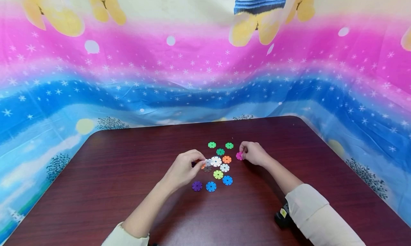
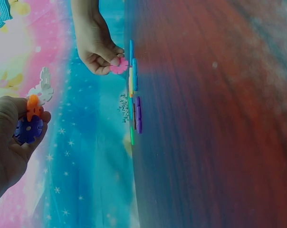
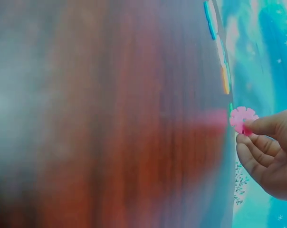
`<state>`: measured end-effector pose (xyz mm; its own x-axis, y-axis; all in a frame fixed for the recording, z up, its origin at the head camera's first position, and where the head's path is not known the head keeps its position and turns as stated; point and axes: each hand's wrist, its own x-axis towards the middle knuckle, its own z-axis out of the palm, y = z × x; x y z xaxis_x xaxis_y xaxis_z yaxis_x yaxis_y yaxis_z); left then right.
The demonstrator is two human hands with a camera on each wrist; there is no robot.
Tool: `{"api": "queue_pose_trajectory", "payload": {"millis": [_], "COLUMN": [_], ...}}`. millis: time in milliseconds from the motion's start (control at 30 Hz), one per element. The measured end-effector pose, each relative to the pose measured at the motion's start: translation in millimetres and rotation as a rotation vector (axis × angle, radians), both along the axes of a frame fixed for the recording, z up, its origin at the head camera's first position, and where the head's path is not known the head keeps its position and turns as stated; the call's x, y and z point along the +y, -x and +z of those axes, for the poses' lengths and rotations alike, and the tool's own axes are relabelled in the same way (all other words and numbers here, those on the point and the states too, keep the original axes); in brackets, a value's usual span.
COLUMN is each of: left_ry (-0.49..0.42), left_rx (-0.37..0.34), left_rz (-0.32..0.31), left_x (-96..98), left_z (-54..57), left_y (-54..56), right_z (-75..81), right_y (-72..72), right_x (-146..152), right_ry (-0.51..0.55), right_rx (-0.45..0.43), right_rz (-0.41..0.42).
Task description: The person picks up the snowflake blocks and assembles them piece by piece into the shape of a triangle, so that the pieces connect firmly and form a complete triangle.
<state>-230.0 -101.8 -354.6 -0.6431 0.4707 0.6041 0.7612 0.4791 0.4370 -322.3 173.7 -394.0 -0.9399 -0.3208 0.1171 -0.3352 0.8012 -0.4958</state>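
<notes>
My left hand point(image 1: 184, 167) grips a short chain of notched plastic discs above the table. A dark purple disc point(image 2: 29, 130) sits among its fingers, joined to an orange disc point(image 2: 34, 108), with white discs point(image 2: 42, 90) at the far end. On the right, my right hand point(image 1: 255, 154) pinches a single pink notched disc point(image 1: 239, 156) between thumb and fingers. In the right wrist view the pink disc's face shows, its lower edge behind the thumb. The two hands are apart, with loose discs lying between and below them.
Flat on the brown table point(image 1: 96, 189) lie green discs point(image 1: 229, 145), an orange disc point(image 1: 226, 159), a white disc point(image 1: 224, 167), a yellow-green disc point(image 1: 218, 174), blue discs point(image 1: 211, 186) and a purple disc point(image 1: 197, 186). A printed curtain point(image 1: 192, 96) hangs behind the table.
</notes>
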Motion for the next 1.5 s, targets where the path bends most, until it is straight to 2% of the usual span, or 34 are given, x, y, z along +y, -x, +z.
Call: {"api": "queue_pose_trajectory", "payload": {"millis": [433,833,1100,1333,1500], "left_ry": [0.001,0.004,0.002,0.010,0.009], "left_rx": [-0.007,-0.019,-0.008,-0.040,-0.038], "left_rz": [-0.001,-0.001,0.002,-0.001,-0.009], "left_x": [0.2,0.8,1.0,2.0,1.7], "left_z": [-0.5,0.3,-1.3,-0.5,-1.4], "left_y": [0.1,-1.2,-0.9,-2.7,-3.0], "right_z": [13.8,21.3,25.5,53.5,51.0], "right_y": [-33.5,-63.9,-75.9,-99.9,-99.2], "right_x": [-6.6,-22.0,-31.7,-42.5,-42.3], "right_ry": [0.216,0.429,0.450,0.448,0.454], "right_rx": [0.063,0.062,0.047,0.068,0.080], "right_rz": [0.079,0.141,0.154,0.175,0.181]}}
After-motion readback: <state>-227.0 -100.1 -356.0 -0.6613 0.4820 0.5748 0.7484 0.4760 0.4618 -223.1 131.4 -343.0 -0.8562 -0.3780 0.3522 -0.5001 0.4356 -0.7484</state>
